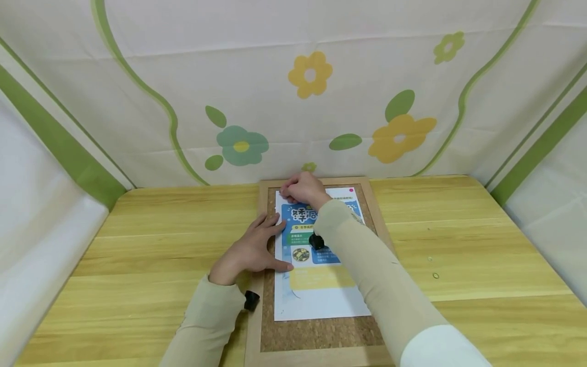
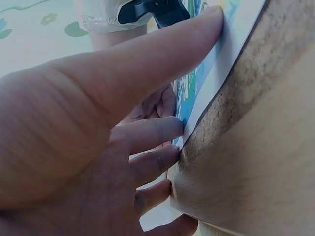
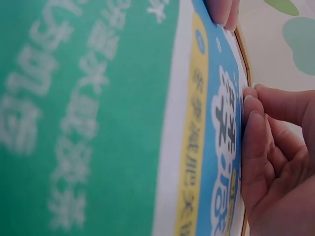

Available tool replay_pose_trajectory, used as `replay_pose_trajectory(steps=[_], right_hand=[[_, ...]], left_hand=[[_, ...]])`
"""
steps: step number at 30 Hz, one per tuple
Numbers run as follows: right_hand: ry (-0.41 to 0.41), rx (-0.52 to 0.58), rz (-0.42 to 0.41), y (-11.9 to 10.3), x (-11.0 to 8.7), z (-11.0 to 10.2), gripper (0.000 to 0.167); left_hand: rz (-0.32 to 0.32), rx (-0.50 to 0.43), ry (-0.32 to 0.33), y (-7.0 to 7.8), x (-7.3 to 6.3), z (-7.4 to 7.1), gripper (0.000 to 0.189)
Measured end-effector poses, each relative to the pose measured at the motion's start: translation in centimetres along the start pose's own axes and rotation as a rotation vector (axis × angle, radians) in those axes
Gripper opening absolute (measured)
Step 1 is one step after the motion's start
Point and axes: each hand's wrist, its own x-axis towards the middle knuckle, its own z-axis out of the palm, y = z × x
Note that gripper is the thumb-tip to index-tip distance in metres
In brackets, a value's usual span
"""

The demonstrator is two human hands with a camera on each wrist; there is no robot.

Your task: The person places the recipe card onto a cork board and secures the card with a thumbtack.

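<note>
A printed poster sheet lies on a wood-framed cork board. My left hand spreads over the board's left side, its thumb and forefinger pressing the sheet's left edge. In the left wrist view, other fingers of that left hand reach the cork and frame. At the sheet's top left corner is my right hand. The right wrist view shows this right hand with thumb and forefinger pinched together close against the paper; what they pinch is hidden. A pink round pin marks the sheet's top right corner.
The board stands on a wood-grain table, its far end close to a white curtain printed with flowers. Small rings lie on the table to the right. Each wrist wears a black camera.
</note>
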Motion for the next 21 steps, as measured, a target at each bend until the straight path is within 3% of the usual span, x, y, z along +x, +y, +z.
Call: replay_pose_trajectory(steps=[21], right_hand=[[0.010,-0.049,0.007,0.06,0.49,0.10,0.010]], left_hand=[[-0.005,0.007,0.005,-0.21,0.27,0.01,0.105]])
